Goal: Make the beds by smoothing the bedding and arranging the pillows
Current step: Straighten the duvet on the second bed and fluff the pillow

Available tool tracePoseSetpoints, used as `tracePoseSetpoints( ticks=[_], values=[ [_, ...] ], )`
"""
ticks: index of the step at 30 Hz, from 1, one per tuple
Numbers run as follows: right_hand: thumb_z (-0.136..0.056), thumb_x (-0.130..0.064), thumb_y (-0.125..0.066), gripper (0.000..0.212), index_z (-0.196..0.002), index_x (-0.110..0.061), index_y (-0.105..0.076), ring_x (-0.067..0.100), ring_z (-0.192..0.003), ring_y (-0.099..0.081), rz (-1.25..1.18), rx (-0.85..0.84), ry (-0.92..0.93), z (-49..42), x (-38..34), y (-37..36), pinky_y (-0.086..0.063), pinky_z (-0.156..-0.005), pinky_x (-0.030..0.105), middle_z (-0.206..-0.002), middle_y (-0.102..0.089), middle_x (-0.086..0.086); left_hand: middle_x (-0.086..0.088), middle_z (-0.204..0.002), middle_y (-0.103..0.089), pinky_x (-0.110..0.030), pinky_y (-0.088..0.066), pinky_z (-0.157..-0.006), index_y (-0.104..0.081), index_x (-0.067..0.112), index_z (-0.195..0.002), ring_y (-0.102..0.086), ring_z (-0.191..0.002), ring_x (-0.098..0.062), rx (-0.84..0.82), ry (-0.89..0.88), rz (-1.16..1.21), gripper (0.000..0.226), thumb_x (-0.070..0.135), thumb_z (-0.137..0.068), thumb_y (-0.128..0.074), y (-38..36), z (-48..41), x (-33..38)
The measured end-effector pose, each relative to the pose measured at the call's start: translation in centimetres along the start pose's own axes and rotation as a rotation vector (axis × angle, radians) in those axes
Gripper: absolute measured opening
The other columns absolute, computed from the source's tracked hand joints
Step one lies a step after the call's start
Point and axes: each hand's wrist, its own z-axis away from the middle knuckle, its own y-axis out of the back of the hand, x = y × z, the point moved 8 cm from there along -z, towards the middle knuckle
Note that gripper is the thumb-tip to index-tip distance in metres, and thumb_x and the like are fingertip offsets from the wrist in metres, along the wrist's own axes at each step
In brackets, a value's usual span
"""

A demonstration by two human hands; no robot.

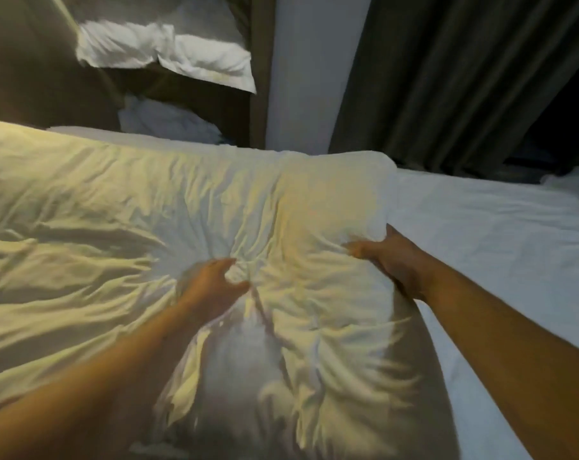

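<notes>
White, heavily creased fabric duvet [115, 210], spread over the white bed sheet [497, 234], was held by two outstretched bare arms: left hand [211, 280], fingers curled, pinched a bunch of cloth near its middle; right hand [387, 257] clasped its right edge.

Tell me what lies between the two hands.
In the head view, only crumpled white duvet spans the stretch between the left hand, which bunches its folds, and the right hand, which grips its edge. Nothing else lies there.
</notes>
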Motion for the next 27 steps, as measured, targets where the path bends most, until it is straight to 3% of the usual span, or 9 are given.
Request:
tracePoseSetpoints(
  ticks=[4, 7, 10, 13, 15, 17, 21, 25, 27],
  values=[
    [-0.072, -0.016, -0.073, 0.072, -0.137, -0.026, -0.043, 0.019, -0.106, -0.062, 0.188, -0.16, 0.172, 2.7, -12.4, -9.5, -0.054, -0.09, 0.04, -0.121, -0.062, 0.0, 0.0, -0.082, -0.063, -0.036, -0.047, -0.074, -0.068, 0.028, -0.083, -0.058, -0.08, -0.016, 0.091, -0.061, 0.732, 0.044, 0.066, -0.063, -0.058, 9.6, 6.1, 3.4],
    [-0.069, -0.019, -0.076, 0.075, -0.136, -0.017, -0.043, 0.02, -0.106, -0.06, 0.21, -0.207, 0.264, 2.7, -20.1, -18.8, -0.053, -0.091, 0.035, -0.12, -0.06, 0.004, 0.01, -0.09, -0.067, -0.036, -0.051, -0.076, -0.066, 0.032, -0.096, -0.062, -0.088, -0.012, 0.198, -0.023, 1.007, 0.059, 0.076, -0.057, -0.057, 16.5, 10.5, 2.3],
    [-0.069, -0.018, -0.078, 0.065, -0.126, -0.013, -0.046, 0.019, -0.082, -0.062, 0.1, -0.392, 0.159, 1.9, -22.3, -27.2, -0.055, -0.062, 0.028, -0.098, -0.06, 0.006, 0.008, -0.101, -0.07, -0.038, -0.049, -0.088, -0.066, 0.027, -0.104, -0.064, -0.098, -0.013, 0.182, -0.018, 0.854, 0.073, 0.083, -0.06, -0.05, 21.4, 12.1, -0.2],
    [-0.088, -0.002, -0.057, 0.053, -0.138, -0.014, -0.043, 0.025, -0.1, -0.061, -0.173, -0.483, 0.0, 0.8, -19.8, -30.3, -0.054, -0.086, 0.034, -0.12, -0.058, 0.01, 0.001, -0.08, -0.074, -0.03, -0.053, -0.069, -0.074, 0.015, -0.087, -0.066, -0.076, -0.019, 0.069, 0.056, 0.93, 0.036, 0.049, -0.073, -0.075, 22.7, 11.9, -3.1],
    [-0.09, 0.005, -0.049, 0.04, -0.127, -0.01, -0.054, 0.029, -0.11, -0.06, -0.117, -0.25, 0.095, 0.0, -17.6, -28.5, -0.053, -0.09, 0.034, -0.122, -0.059, 0.01, -0.002, -0.066, -0.071, -0.019, -0.051, -0.055, -0.073, 0.004, -0.081, -0.063, -0.059, -0.011, 0.042, 0.133, 0.914, 0.015, 0.009, -0.07, -0.082, 22.1, 11.3, -6.0],
    [-0.089, -0.015, -0.058, 0.033, -0.122, -0.014, -0.059, 0.029, -0.115, -0.059, 0.253, 0.129, 0.247, -0.5, -14.7, -24.5, -0.051, -0.093, 0.035, -0.122, -0.062, 0.008, -0.009, -0.07, -0.068, -0.022, -0.046, -0.057, -0.07, -0.003, -0.081, -0.059, -0.056, -0.012, -0.015, 0.241, 0.761, 0.042, 0.011, -0.045, -0.086, 20.3, 9.6, -9.7],
    [-0.055, -0.091, -0.051, 0.113, -0.15, -0.041, -0.015, 0.03, -0.136, -0.038, 0.582, -0.04, -0.108, 0.7, -2.9, -24.8, -0.034, -0.112, 0.042, -0.151, -0.035, 0.009, -0.017, -0.113, -0.063, -0.036, -0.053, -0.085, -0.054, 0.004, -0.114, -0.063, -0.101, -0.033, 0.164, 0.505, 0.122, 0.072, 0.042, -0.054, -0.066, 19.9, 7.3, -15.2],
    [-0.034, -0.105, -0.031, 0.127, -0.146, -0.054, -0.001, 0.028, -0.14, -0.031, 0.424, -0.06, -0.1, 0.8, -0.4, -28.2, -0.03, -0.114, 0.045, -0.158, -0.017, 0.007, -0.008, -0.107, -0.064, -0.039, -0.056, -0.075, -0.047, 0.015, -0.121, -0.067, -0.09, -0.034, 0.284, 0.474, 0.407, 0.088, 0.071, -0.054, -0.058, 20.4, 5.7, -13.8],
    [-0.038, -0.103, -0.032, 0.124, -0.147, -0.051, -0.003, 0.026, -0.141, -0.032, 0.387, -0.045, -0.08, 0.9, -1.8, -29.2, -0.027, -0.115, 0.043, -0.16, -0.012, 0.005, -0.002, -0.089, -0.067, -0.035, -0.057, -0.07, -0.055, 0.017, -0.108, -0.067, -0.079, -0.028, 0.267, 0.37, 0.468, 0.061, 0.05, -0.06, -0.073, 21.1, 4.8, -13.8]
  ],
)
